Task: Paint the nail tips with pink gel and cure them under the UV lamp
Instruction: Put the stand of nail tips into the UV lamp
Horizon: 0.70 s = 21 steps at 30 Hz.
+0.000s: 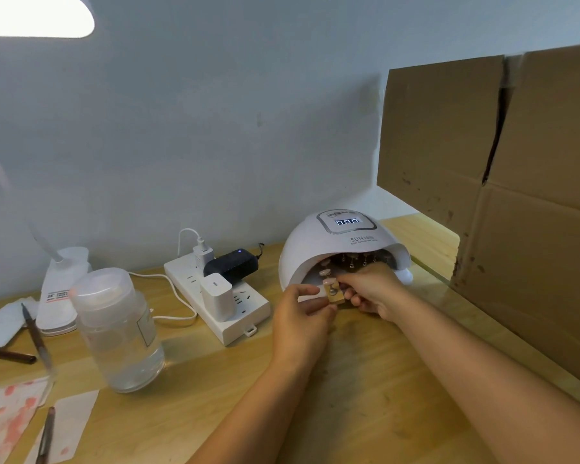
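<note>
**Two hands hold a nail-tip stand at the mouth of a UV lamp**

Much of the action is hard to make out. The small wooden stand (336, 298) sits between both hands right at the opening of the white domed UV lamp (340, 244), and fingers cover most of it. A pink nail tip (329, 280) rises from it on a metal post; another pale tip (324, 272) shows just behind. Deeper inside the lamp, a row of further tips on posts is dim and blurred, and their colour cannot be told. The left hand (302, 313) curls its fingers around the stand's left side, thumb on top. The right hand (372, 289) pinches the stand from the right, with its fingertips hidden behind the block. The lamp's display is lit, but its digits are too small to read surely.

The surface is a pale wooden table (365, 380). Left of the lamp lies a white power strip (228, 304) carrying a black adapter (231, 266) and white chargers. Nearer the viewer stands a clear plastic jar (116, 329). At the left edge are brushes (36, 336) and paper stained with pink smears (7, 420), partly cut off by the frame. A desk lamp (57, 296) stands behind the jar, its glowing head cropped at the top left corner. A plain bluish-white wall backs the table, and a brown cardboard sheet (516, 195) stands along the right side.
</note>
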{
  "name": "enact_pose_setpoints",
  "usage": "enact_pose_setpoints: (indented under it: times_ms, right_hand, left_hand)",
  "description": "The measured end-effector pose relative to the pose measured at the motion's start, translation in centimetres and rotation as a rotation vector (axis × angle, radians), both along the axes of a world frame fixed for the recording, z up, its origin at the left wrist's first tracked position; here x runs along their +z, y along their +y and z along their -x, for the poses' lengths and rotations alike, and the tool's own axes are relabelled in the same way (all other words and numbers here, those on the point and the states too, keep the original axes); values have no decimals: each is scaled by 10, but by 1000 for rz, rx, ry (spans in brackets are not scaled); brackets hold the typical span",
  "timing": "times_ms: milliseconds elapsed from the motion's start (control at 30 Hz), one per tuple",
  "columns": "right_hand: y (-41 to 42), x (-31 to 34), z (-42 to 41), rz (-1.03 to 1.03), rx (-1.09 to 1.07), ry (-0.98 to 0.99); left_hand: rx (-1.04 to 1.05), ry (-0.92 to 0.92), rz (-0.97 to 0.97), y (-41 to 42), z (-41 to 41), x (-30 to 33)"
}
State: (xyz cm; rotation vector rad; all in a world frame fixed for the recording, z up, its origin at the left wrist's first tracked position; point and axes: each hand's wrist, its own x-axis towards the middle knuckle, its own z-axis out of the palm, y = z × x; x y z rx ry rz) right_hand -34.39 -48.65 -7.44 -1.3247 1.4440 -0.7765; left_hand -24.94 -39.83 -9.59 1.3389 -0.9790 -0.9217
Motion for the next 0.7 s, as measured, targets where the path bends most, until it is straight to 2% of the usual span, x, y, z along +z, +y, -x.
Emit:
enact_pose_setpoints:
  times_ms: [100,267,367,500,700]
  right_hand:
    - [-2,-7,3,87,-64,5]
    - [7,-10,21,172,37,-35]
    - [11,-13,28,254,101,77]
    - [8,-16,21,395,82,188]
    - [-1,-19,13,487,30,287]
  left_hand:
    - [24,99,-29,-5,4,2]
    - [30,243,-49,-11,7,3]
    - [1,354,-42,-16,11,3]
    - [-47,483,-16,-21,13,5]
    - [-74,507,5,-20,13,3]
